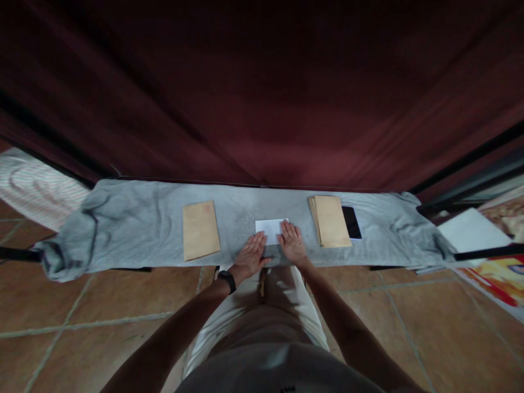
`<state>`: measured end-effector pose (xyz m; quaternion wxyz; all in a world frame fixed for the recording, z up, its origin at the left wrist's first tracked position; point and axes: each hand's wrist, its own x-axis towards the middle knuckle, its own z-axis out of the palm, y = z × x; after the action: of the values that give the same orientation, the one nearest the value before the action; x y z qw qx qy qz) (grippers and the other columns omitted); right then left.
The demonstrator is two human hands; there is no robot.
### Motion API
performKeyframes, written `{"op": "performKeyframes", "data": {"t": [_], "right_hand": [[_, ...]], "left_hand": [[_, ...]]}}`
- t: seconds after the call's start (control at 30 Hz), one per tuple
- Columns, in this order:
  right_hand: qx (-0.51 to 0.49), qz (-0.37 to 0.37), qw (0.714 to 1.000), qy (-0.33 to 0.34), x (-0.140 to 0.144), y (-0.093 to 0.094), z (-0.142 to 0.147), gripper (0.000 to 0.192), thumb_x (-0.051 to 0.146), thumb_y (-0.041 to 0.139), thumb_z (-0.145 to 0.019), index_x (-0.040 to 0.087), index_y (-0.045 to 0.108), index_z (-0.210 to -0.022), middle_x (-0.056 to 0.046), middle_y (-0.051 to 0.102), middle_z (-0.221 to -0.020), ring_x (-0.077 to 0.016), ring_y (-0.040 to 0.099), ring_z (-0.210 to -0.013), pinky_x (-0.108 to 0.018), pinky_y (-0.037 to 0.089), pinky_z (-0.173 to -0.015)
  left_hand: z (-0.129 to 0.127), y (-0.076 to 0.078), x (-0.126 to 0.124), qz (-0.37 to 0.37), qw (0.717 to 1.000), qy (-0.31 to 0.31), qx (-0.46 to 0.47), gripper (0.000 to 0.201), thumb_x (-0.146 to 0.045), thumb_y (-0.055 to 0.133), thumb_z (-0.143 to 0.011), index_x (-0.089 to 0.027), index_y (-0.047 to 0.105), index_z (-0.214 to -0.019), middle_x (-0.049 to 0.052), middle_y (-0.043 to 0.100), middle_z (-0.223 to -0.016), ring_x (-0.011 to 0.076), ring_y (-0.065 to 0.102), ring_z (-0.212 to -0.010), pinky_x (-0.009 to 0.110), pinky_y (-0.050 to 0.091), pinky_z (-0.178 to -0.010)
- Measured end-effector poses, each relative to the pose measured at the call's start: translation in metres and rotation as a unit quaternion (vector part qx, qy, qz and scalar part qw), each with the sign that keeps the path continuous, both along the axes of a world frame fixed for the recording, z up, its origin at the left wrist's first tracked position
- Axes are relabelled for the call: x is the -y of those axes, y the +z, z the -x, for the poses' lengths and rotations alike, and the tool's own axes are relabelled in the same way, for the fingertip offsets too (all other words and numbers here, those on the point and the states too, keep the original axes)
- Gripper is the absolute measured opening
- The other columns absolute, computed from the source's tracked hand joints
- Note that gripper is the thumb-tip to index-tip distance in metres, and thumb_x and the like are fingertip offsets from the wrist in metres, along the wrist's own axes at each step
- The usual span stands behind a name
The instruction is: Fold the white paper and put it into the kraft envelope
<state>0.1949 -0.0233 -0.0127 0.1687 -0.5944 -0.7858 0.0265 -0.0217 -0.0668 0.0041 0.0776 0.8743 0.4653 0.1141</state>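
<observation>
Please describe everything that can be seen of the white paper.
The white paper is a small, flat rectangle, wider than deep, apparently paper or thin card. It lies on the grey cloth. The left hand touches its near left part, the right hand its right side. I cannot tell whether it is folded.

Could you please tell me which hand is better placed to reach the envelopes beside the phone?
The right hand, likely: it rests on the white paper, nearer those envelopes, with the left hand farther away.
</observation>
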Motion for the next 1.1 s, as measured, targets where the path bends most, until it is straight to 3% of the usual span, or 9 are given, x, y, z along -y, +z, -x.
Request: {"op": "performKeyframes", "data": {"t": [0.4, 0.7, 0.93, 1.1], "right_hand": [[-0.001, -0.008, 1.000, -0.021, 0.005, -0.007, -0.013, 0.056, 0.038, 0.034, -0.106, 0.011, 0.036, -0.154, -0.014, 0.041, -0.157, -0.0272, 0.036, -0.146, -0.047, 0.023, -0.121], [-0.008, -0.035, 0.999, -0.017, 0.004, -0.014, -0.014, 0.056, 0.040, 0.033, -0.106, 0.012, 0.037, -0.154, -0.014, 0.045, -0.155, -0.0278, 0.038, -0.145, -0.049, 0.023, -0.121], [-0.031, -0.045, 0.998, 0.007, 0.006, -0.005, -0.006, 0.054, 0.035, 0.033, -0.106, 0.016, 0.033, -0.156, -0.011, 0.039, -0.159, -0.0250, 0.032, -0.149, -0.050, 0.024, -0.121], [-0.021, -0.022, 0.998, 0.058, 0.009, 0.000, 0.005, 0.047, 0.031, 0.035, -0.105, 0.019, 0.044, -0.150, -0.008, 0.042, -0.158, -0.0236, 0.034, -0.148, -0.048, 0.024, -0.122]], "left_hand": [[0.014, -0.008, 0.002, -0.007, 1.000, 0.022, -0.003, 0.075, -0.055, 0.042, -0.099, -0.007, 0.030, -0.155, 0.022, 0.033, -0.160, 0.0297, 0.025, -0.152, 0.049, 0.025, -0.124], [0.021, -0.002, 0.007, -0.033, 0.998, 0.038, -0.036, 0.068, -0.051, 0.038, -0.102, -0.006, 0.035, -0.152, 0.019, 0.039, -0.158, 0.0276, 0.030, -0.150, 0.046, 0.027, -0.123], [-0.006, 0.010, -0.011, -0.043, 0.998, 0.054, -0.011, 0.057, -0.037, 0.035, -0.103, -0.007, 0.040, -0.151, 0.017, 0.038, -0.159, 0.0267, 0.029, -0.151, 0.047, 0.024, -0.124], [-0.028, 0.012, -0.029, -0.028, 0.998, 0.045, -0.016, 0.054, -0.032, 0.034, -0.102, -0.009, 0.042, -0.150, 0.016, 0.039, -0.159, 0.0255, 0.027, -0.151, 0.048, 0.022, -0.124]]}}
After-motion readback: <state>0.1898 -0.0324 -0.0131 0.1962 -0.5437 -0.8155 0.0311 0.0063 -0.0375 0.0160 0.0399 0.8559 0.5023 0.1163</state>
